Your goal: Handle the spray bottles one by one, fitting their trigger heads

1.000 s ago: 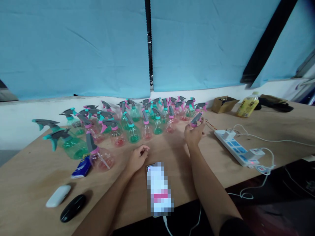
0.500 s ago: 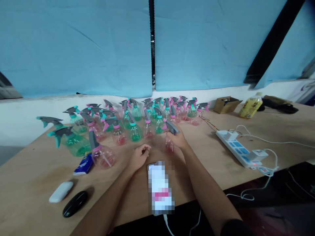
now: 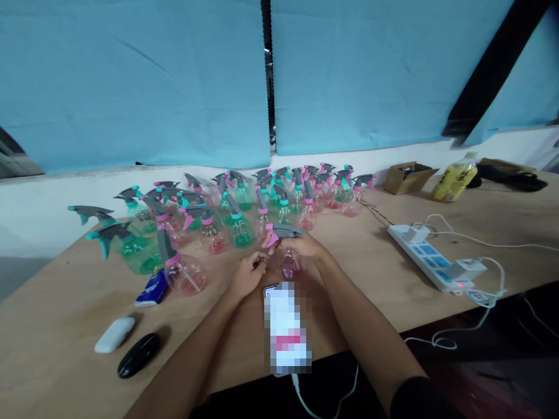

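My right hand (image 3: 307,247) is wrapped around the neck of a spray bottle (image 3: 290,265) with a grey head, a pink trigger and a clear pinkish body. The bottle is upright, its nozzle end pointing left. Just left of it, my left hand (image 3: 248,274) rests low over the table with loosely curled fingers and nothing visible in them. Its fingertips are close to the bottle; whether they touch it I cannot tell. Behind both hands stand several more spray bottles (image 3: 240,230), green and pink. A phone (image 3: 288,326) with a blurred screen lies in front of the hands.
At the left are a pink spray bottle (image 3: 187,274), a blue packet (image 3: 152,288), a white case (image 3: 114,335) and a black mouse-like object (image 3: 138,355). A power strip (image 3: 425,256) with cables lies right. Farther back are a cardboard box (image 3: 409,179) and a yellow-labelled bottle (image 3: 455,179).
My right hand has brought the spray bottle left and nearer to me, close to my left hand. The bottle's head has turned to point left. My left hand stays nearly in place.
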Demonstrator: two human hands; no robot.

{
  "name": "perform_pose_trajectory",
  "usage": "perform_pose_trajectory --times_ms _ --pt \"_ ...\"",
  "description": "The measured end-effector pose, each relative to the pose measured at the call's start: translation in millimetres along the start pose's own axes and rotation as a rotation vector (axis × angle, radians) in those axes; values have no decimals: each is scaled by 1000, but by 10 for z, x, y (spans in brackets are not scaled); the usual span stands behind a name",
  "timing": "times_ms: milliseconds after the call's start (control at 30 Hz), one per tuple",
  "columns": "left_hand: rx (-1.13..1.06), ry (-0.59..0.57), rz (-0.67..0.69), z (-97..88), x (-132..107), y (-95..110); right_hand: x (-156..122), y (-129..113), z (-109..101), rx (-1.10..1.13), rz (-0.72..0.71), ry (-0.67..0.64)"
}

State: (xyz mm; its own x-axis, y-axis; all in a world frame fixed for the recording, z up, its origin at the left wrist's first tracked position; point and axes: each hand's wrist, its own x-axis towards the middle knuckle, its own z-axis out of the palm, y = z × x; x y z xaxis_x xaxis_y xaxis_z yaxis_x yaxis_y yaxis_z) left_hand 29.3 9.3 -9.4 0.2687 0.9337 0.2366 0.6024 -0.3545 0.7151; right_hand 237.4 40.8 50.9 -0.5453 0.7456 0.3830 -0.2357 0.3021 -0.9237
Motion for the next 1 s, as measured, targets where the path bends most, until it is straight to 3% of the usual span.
perform_pose_trajectory --times_ms 333,633,1000 --pt "-3 -10 -32 3 9 24 38 52 34 -36 75 78" --pt "5 -13 -22 -7 1 90 82 79 195 111 56 66" --pt "39 -2 -13 4 1 41 110 64 162 31 68 37"
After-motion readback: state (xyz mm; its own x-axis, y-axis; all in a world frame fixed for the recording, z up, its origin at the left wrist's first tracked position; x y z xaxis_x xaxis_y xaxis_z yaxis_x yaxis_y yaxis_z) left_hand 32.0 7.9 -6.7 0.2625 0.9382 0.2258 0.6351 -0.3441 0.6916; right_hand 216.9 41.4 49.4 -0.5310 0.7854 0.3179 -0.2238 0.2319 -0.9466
